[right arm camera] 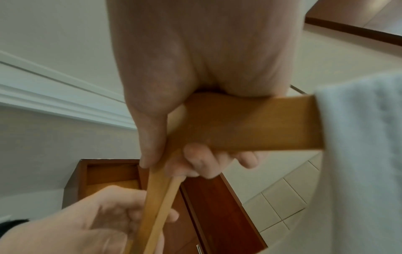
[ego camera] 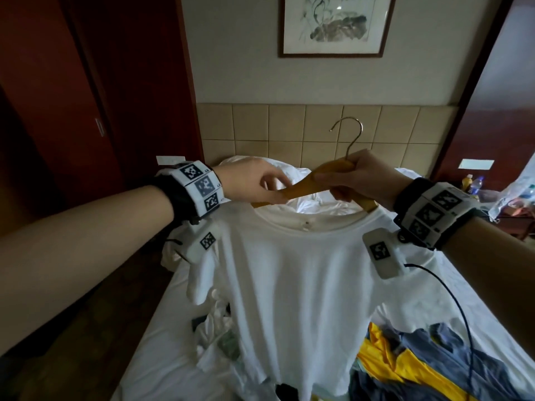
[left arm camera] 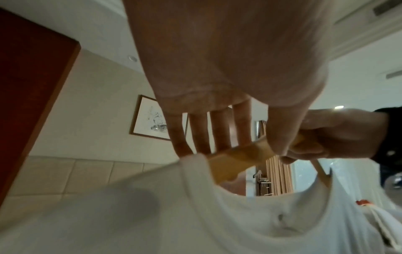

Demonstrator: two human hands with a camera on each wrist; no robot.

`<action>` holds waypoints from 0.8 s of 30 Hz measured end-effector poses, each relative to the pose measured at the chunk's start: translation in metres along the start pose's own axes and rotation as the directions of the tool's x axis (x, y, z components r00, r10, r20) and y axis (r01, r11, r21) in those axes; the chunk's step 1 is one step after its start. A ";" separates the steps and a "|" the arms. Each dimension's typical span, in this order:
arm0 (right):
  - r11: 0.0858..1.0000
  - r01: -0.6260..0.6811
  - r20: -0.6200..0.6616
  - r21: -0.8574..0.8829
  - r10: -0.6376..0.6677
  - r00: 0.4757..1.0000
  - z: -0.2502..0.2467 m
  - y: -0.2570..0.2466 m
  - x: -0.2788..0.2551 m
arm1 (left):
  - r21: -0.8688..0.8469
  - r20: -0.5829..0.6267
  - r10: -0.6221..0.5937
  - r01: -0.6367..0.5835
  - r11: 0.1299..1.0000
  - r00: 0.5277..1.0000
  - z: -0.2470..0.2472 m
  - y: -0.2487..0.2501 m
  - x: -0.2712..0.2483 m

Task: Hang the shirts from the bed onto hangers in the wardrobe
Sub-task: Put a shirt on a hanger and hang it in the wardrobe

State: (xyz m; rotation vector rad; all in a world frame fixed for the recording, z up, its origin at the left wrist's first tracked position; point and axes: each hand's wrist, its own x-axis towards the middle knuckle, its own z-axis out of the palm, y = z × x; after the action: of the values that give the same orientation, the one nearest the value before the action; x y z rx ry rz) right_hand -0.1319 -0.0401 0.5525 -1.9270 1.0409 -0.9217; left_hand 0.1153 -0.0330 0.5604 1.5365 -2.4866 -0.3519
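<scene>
Behind your hands runs a tan padded headboard (ego camera: 318, 125) with a framed ink picture (ego camera: 335, 24) above it, and dark red wardrobe panels (ego camera: 72, 96) stand off to your left. You are holding a wooden hanger (ego camera: 301, 188) up over the bed (ego camera: 451, 287), its metal hook (ego camera: 351, 134) pointing upward. Your right hand (ego camera: 362, 180) has its fingers (right arm camera: 195, 161) curled round the hanger's middle, just under the hook, thumb pressed on the near face. Your left hand (ego camera: 254, 180) pinches the hanger's left arm between thumb and fingers (left arm camera: 200, 132), right at the spot where the wood goes into the collar; the other fingers lie fairly straight behind the wood.

A white shirt (ego camera: 289, 285) hangs from the hanger and faces you. The hanger's right end sits inside the right shoulder, and the left end passes into the collar by your left thumb. The shirt's lower part hangs down in front of the bed.

On the bed, near its right edge, lies a heap of yellow and grey-blue clothes (ego camera: 419, 360). Near the left edge lies crumpled white clothing (ego camera: 220, 337). At the head of the bed sits a white pillow (ego camera: 289, 169).
</scene>
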 end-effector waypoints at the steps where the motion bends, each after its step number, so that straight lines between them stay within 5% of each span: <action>1: 1.000 0.015 0.006 -0.014 -0.015 1.000 0.001 -0.002 0.001 | -0.029 -0.031 0.012 -0.013 0.999 0.999 0.005 0.005 0.002; 4: 0.997 0.049 -0.004 -0.066 -0.050 0.999 0.007 -0.010 0.003 | -0.112 -0.168 -0.002 -0.017 0.994 0.986 0.020 0.028 0.013; 11: 0.955 0.005 -0.015 -0.298 -0.010 1.000 0.003 0.016 -0.005 | -0.135 -0.388 -0.247 0.210 0.968 0.888 0.054 0.023 0.035; 19: 0.852 -0.072 -0.011 -0.518 0.077 0.997 -0.016 0.058 -0.029 | -0.226 -0.444 -0.310 0.230 0.947 0.841 0.038 0.005 0.034; 24: 0.867 -0.091 -0.029 -0.491 0.088 0.996 -0.025 0.070 -0.037 | -0.237 -0.413 -0.291 0.207 0.949 0.863 0.042 -0.005 0.036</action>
State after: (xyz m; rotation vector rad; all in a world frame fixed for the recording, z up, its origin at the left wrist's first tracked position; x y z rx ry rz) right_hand -0.1922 -0.0421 0.4956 -2.2591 1.4650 -0.6454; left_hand 0.0919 -0.0637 0.5206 1.6457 -1.8591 -0.2278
